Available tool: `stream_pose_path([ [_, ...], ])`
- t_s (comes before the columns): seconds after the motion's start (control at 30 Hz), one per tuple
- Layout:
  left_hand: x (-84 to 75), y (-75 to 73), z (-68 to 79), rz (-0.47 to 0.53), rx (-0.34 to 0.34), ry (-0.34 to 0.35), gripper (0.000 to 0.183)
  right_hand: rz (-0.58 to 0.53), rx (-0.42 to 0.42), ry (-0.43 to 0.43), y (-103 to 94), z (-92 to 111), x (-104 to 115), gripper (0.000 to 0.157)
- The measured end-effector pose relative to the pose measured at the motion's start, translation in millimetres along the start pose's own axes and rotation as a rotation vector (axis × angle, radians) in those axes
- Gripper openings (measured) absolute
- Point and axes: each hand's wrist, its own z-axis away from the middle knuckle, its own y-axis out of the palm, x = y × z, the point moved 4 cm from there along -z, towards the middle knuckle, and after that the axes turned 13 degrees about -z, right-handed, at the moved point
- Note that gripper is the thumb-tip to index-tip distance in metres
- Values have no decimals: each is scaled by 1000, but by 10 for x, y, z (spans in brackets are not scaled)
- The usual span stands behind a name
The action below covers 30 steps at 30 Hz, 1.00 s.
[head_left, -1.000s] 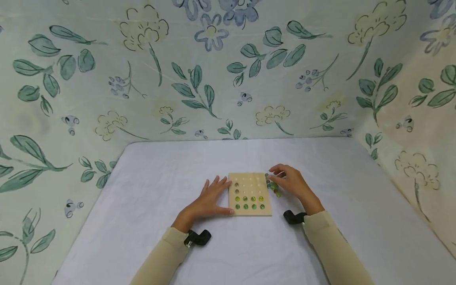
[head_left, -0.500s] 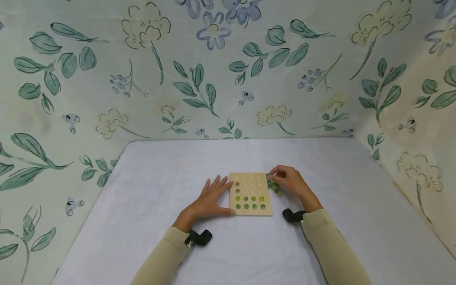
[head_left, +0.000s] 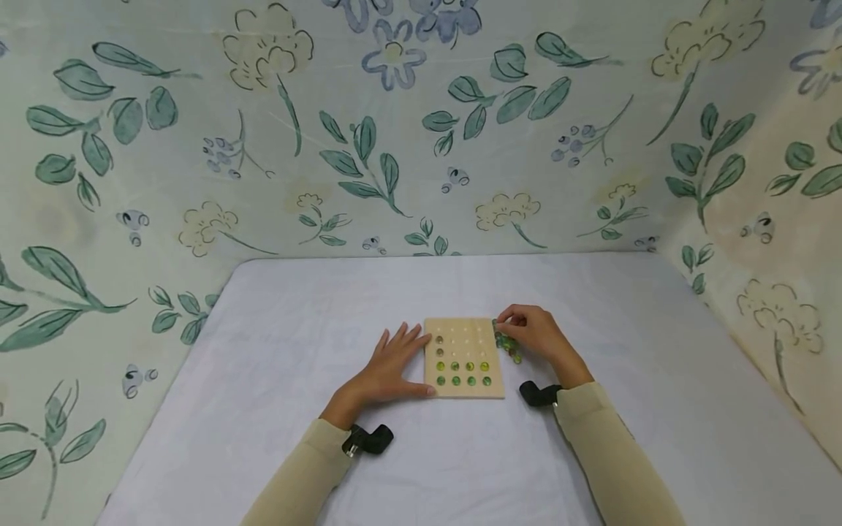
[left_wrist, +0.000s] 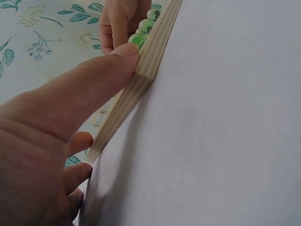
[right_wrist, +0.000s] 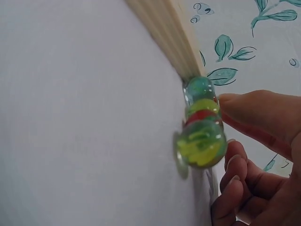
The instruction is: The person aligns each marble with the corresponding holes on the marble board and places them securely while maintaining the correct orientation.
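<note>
A square wooden board (head_left: pixel 463 334) lies on the white cloth. Green and yellow-green glass marbles fill its two nearest rows of hollows, and two darker marbles (head_left: pixel 439 346) sit farther up its left column. My left hand (head_left: pixel 388 369) is spread along the left side, its thumb on the near left corner and its index finger at the edge higher up. At the right edge lies a loose heap of marbles (head_left: pixel 508 343). My right hand (head_left: pixel 536 332) pinches a marble at the heap's far end with thumb and index finger; the fingertips are partly hidden behind marbles in the right wrist view.
The white-covered table (head_left: pixel 316 307) runs back to a floral fabric backdrop (head_left: pixel 395 183), which also stands along the left and right sides. A black camera mount sits on each wrist, the left one (head_left: pixel 370 440) and the right one (head_left: pixel 541 394).
My right thumb and index finger have come together at the far end of the marble heap. The left hand keeps its place on the board, and the marbles in the hollows are unchanged.
</note>
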Motion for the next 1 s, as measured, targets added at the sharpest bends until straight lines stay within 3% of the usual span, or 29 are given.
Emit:
stream_pose_path([
  [0.53, -6, -14, -8, 11, -11, 2, 100, 21, 4, 30, -16, -36, 5, 9],
  [1.0, -1, 1, -6, 3, -11, 4, 99, 51, 24, 45, 6, -46, -11, 19],
])
